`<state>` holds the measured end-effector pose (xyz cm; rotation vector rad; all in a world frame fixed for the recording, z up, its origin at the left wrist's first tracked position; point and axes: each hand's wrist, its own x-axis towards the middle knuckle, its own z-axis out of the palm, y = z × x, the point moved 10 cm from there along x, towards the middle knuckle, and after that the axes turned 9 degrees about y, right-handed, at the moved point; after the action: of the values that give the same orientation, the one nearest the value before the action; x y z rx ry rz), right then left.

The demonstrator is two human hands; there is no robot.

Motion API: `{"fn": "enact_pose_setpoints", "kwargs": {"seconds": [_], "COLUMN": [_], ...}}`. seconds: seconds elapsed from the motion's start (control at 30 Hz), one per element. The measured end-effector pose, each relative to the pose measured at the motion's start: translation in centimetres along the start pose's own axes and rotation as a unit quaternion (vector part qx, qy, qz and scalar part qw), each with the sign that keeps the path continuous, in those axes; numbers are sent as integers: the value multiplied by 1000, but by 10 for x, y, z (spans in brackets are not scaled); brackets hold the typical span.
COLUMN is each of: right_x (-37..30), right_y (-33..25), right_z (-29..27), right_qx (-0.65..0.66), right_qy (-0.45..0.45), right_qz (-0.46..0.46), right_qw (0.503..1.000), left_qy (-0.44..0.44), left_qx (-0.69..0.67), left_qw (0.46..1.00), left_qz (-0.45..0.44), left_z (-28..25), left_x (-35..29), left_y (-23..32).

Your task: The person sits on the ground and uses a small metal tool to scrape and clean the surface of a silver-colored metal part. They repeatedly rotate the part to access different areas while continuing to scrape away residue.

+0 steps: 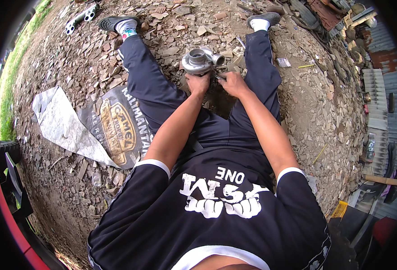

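Observation:
A silver-grey metal turbocharger (198, 62) rests on the rubble between my spread legs, its round opening facing up and a side outlet pointing right. My left hand (197, 84) is closed on its near lower edge, with the fingertips partly hidden under the housing. Just to the right, my right hand (234, 84) is closed around a slim dark metal tool (219, 78), whose tip reaches the turbocharger's near right side. The tool is too small to tell its exact kind.
Left of my legs lies a printed banner sheet (113, 128) with a white folded flap (65, 119). A metal part with round holes (81, 19) is at the far left. A thin metal tool (240, 42) lies near my right leg. Corrugated sheets (390, 67) and scrap line the right.

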<state>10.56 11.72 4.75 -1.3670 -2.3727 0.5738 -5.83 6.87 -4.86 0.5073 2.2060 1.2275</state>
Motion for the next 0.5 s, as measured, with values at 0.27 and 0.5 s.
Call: {"fn": "enact_pose_setpoints", "kwargs": {"seconds": [0.27,0.5], "right_x": [-3,7], "right_y": [-11,52], "right_z": [-8,0], "right_qx": [-69,-26], "right_qy": [38,27], "right_qz": [-13,159], "right_qw": [997,986], "left_qy": [-1,-13], "left_qx": [15,-26], "left_qw": [1000,1000], "left_qz": [-14,2], "left_z": [-2,6], "left_x": [-4,-2], "left_y": [1,2]}}
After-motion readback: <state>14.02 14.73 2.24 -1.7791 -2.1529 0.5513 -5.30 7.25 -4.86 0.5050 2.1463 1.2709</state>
